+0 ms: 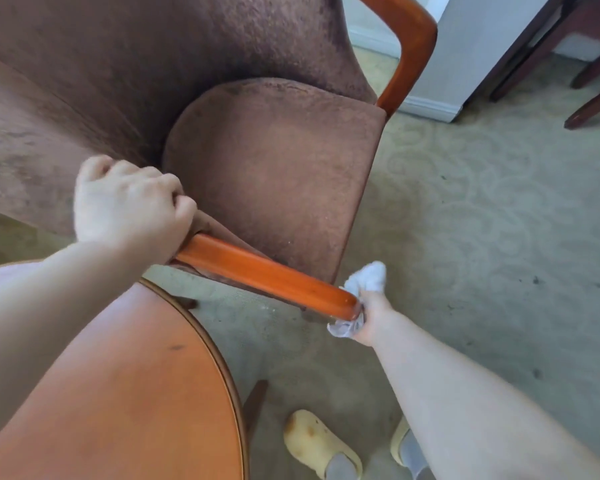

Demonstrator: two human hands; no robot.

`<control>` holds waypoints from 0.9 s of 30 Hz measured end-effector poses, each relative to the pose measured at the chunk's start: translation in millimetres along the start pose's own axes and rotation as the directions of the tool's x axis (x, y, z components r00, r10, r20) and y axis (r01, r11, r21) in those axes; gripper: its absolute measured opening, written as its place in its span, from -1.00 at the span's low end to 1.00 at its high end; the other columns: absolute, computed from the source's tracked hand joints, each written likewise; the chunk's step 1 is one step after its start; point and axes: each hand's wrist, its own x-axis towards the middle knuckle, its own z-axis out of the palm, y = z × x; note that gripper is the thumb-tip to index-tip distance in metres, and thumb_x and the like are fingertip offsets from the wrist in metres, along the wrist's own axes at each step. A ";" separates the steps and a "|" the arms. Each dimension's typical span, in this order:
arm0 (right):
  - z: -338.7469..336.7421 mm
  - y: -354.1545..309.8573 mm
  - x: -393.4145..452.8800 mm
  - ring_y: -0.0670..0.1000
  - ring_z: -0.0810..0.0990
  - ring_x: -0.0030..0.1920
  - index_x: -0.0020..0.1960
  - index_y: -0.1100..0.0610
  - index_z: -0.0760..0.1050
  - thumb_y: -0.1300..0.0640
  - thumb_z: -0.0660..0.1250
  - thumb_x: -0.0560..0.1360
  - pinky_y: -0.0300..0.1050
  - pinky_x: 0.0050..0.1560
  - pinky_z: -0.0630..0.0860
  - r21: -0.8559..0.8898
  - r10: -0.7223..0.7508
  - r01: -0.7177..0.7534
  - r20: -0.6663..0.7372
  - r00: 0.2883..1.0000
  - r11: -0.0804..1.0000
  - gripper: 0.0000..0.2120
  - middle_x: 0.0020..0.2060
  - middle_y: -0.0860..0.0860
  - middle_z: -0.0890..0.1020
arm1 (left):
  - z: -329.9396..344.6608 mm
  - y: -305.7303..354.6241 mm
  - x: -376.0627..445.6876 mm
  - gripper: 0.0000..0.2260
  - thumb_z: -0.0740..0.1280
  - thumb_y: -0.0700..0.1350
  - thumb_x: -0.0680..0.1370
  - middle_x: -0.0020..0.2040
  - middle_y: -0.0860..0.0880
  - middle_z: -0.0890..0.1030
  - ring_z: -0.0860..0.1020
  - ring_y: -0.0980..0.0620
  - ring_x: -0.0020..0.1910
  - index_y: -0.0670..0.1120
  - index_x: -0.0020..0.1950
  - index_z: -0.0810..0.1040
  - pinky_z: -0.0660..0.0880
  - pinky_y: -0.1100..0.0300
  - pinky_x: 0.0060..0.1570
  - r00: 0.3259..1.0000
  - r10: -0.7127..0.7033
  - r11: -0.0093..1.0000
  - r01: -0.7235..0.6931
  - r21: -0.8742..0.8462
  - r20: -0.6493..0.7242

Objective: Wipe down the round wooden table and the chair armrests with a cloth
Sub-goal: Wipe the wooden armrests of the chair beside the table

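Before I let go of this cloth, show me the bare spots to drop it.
Free: round table top beside the left forearm; seat cushion between the armrests; carpet right of the chair. Crowded: near armrest, with left hand and right hand holding cloth.

Cloth at armrest tip, round table alongside.
White cloth (364, 282), crumpled, pressed against the front end of the near armrest (267, 271), glossy orange-brown wood, slanting. Far armrest (413, 46) curved, same wood. Round wooden table (146, 393) lower left, just beside the chair.
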 end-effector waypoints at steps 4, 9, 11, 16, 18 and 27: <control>-17.2 4.9 -7.4 0.16 0.58 -0.26 0.05 0.14 0.50 0.25 0.17 0.51 0.04 -0.19 0.62 -0.256 -0.205 0.183 -0.060 0.977 0.949 -0.82 -0.23 0.12 0.59 | 17.5 63.8 -17.7 -0.64 0.08 -0.04 0.49 -0.43 0.01 0.52 0.50 -0.07 -0.34 -0.06 -0.42 0.53 0.34 0.07 -0.11 0.995 0.092 0.992 -0.090 -0.088 0.025; 10.0 -40.7 -45.3 -0.09 0.61 -0.35 -0.10 0.00 0.64 0.22 0.27 0.30 -0.27 -0.34 0.49 -0.549 -0.414 0.642 0.492 0.766 0.535 -0.74 -0.34 -0.05 0.67 | 19.0 79.3 -24.9 -0.61 0.16 -0.11 0.47 -0.65 0.01 0.27 0.35 -0.09 -0.60 -0.07 -0.59 0.33 0.33 0.16 -0.26 0.992 0.029 0.986 -0.048 -0.159 -0.120; 58.8 -54.8 -38.5 -0.11 0.60 -0.27 -0.07 -0.05 0.62 0.24 0.28 0.34 -0.27 -0.28 0.49 -0.574 -0.298 0.752 0.693 0.657 0.323 -0.72 -0.26 -0.10 0.68 | 16.1 79.2 -24.4 -0.62 0.16 -0.11 0.45 -0.64 0.00 0.35 0.43 -0.12 -0.56 -0.08 -0.59 0.36 0.38 0.10 -0.24 0.998 0.041 0.988 -0.048 -0.148 -0.052; 111.0 -59.9 39.0 0.09 0.40 0.15 0.25 -0.11 0.44 0.27 0.20 0.47 -0.01 0.01 0.40 -0.600 -0.453 0.591 0.798 0.396 -0.540 -0.56 0.31 -0.06 0.39 | 19.1 76.9 -21.6 -0.65 0.11 -0.05 0.49 -0.40 0.00 0.57 0.53 -0.09 -0.31 -0.08 -0.44 0.51 0.35 0.05 -0.15 0.998 0.059 0.996 -0.057 -0.065 0.027; 84.7 -55.5 65.0 0.12 0.37 0.11 0.28 -0.09 0.42 0.23 0.20 0.53 0.01 -0.06 0.45 -0.429 -0.244 0.478 0.883 0.401 -0.767 -0.62 0.36 -0.03 0.31 | 18.4 76.9 -21.0 -0.65 0.09 -0.02 0.49 -0.33 0.02 0.60 0.54 -0.07 -0.25 -0.06 -0.40 0.55 0.32 0.08 -0.12 0.998 0.038 0.998 -0.035 -0.058 0.052; 55.9 -147.2 76.7 0.10 0.38 0.14 0.26 -0.18 0.46 0.18 0.25 0.41 -0.07 -0.15 0.39 -0.737 -0.635 0.482 0.665 0.393 -0.474 -0.53 0.34 -0.08 0.35 | 5.2 82.3 -16.2 -0.70 0.14 -0.07 0.47 -0.25 0.02 0.62 0.58 -0.09 -0.17 -0.07 -0.34 0.60 0.41 0.03 0.02 0.988 -0.034 0.989 0.055 -0.134 0.153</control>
